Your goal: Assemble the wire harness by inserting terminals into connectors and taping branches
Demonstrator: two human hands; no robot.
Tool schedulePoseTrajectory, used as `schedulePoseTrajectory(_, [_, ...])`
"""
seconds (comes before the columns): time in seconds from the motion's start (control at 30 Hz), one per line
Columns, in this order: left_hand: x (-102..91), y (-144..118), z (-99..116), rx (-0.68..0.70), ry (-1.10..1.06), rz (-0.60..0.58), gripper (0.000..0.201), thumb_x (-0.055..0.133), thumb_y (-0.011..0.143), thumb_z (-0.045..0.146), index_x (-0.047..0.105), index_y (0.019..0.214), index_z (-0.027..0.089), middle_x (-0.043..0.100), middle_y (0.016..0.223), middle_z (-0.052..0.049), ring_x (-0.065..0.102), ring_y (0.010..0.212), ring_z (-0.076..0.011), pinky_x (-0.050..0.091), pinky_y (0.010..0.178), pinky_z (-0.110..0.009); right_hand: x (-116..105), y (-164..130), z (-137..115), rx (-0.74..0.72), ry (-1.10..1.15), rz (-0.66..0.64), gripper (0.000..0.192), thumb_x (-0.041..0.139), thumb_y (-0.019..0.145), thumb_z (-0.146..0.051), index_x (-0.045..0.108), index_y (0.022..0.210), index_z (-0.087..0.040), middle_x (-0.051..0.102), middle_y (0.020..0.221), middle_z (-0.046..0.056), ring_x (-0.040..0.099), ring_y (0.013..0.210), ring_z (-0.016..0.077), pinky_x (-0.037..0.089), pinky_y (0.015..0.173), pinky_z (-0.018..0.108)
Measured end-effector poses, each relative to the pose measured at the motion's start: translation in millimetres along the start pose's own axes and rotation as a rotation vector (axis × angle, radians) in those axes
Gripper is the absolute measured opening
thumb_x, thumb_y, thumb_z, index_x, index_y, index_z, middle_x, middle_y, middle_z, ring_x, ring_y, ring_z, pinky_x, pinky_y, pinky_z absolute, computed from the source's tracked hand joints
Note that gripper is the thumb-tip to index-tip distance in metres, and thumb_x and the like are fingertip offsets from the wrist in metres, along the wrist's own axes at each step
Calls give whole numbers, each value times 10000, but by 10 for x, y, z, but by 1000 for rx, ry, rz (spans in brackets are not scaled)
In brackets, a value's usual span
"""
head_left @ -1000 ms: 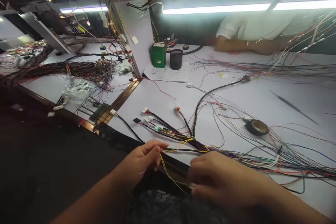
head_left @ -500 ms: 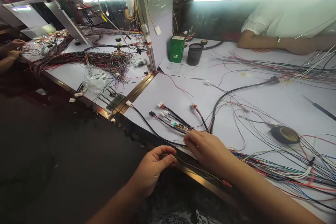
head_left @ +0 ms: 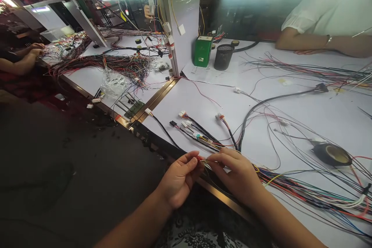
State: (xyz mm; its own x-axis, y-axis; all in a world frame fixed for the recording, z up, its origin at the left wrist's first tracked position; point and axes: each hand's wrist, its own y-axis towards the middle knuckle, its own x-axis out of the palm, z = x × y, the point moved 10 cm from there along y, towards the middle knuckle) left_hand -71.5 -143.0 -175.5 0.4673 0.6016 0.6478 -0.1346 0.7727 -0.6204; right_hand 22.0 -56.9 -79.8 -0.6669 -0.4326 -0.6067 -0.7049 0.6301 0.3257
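Near the table's front edge my two hands meet. My left hand (head_left: 181, 176) is closed, thumb against fingers, on a small red connector (head_left: 199, 159), mostly covered by the fingertips. Just to its right, my right hand (head_left: 234, 168) pinches a thin yellowish wire (head_left: 205, 161) close to the connector; whether the wire sits inside it I cannot tell. Beyond the hands lie black-sleeved cable branches ending in plugs: a white connector (head_left: 182, 114), a black connector (head_left: 173, 123), a white-and-teal connector (head_left: 197, 136) and an orange-and-white connector (head_left: 220, 116).
A roll of black tape (head_left: 333, 154) and a bundle of coloured wires (head_left: 305, 190) lie to the right. Farther back stand a green box (head_left: 202, 51) and a black mesh cup (head_left: 223, 57). A person's arm (head_left: 308, 40) rests across the table. More wires (head_left: 116, 64) cover the left bench.
My left hand has risen toward my right hand, and a red connector now shows in its fingers. My right hand has come off the cable branches to the wire beside it. The view has shifted slightly.
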Motion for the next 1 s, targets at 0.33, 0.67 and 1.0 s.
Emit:
schedulePoseTrajectory(0.33, [116, -18, -59, 17, -80, -2, 138, 676, 785, 86, 665, 904, 155, 693, 953, -35, 659, 847, -88, 525, 836, -180, -92, -14, -34, -21, 29, 136, 72, 555, 859, -159, 578, 837, -224, 607, 787, 24, 571, 742, 163, 462, 685, 315])
schedulePoseTrajectory(0.67, [192, -51, 11, 200, 104, -58, 130, 713, 759, 119, 690, 881, 155, 717, 1004, -58, 648, 967, -142, 468, 932, -257, 34, -33, 32, 101, 91, 18, 74, 527, 885, -210, 588, 843, -218, 611, 853, 31, 574, 822, 174, 451, 739, 320])
schedulePoseTrajectory(1.0, [144, -29, 34, 174, 204, -52, 141, 726, 758, 169, 708, 897, 151, 722, 948, -54, 649, 878, -118, 484, 857, -227, 97, -28, 134, 231, 165, -126, 145, 503, 895, -263, 589, 789, -213, 625, 769, 24, 572, 725, 167, 444, 674, 295])
